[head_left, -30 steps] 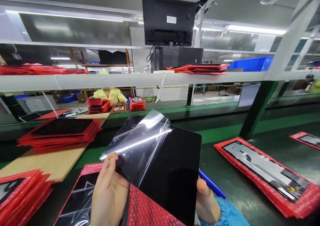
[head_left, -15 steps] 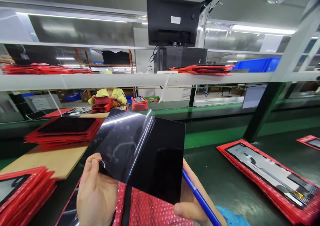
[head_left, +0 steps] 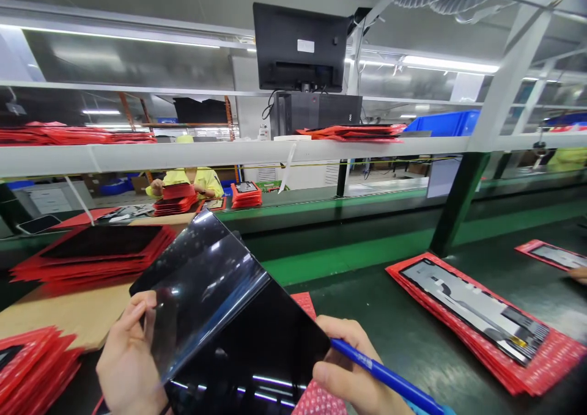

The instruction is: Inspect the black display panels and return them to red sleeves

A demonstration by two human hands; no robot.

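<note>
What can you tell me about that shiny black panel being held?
The black panel is thin, flat and glossy, mirroring light strips. Clear film lies over or lifts from its left part; unclear which. It is tilted, its bottom out of frame. The left hand holds the film's left edge; the right hand holds the panel's right corner.

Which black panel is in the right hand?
The central black panel, its edge held by the right hand, clear film pinched in the left hand; the resting panel atop the red stack on the wooden board is untouched.

Left hand (head_left: 131,366) pinches, right hand (head_left: 351,383) grips (hidden fingers perhaps curled).
</note>
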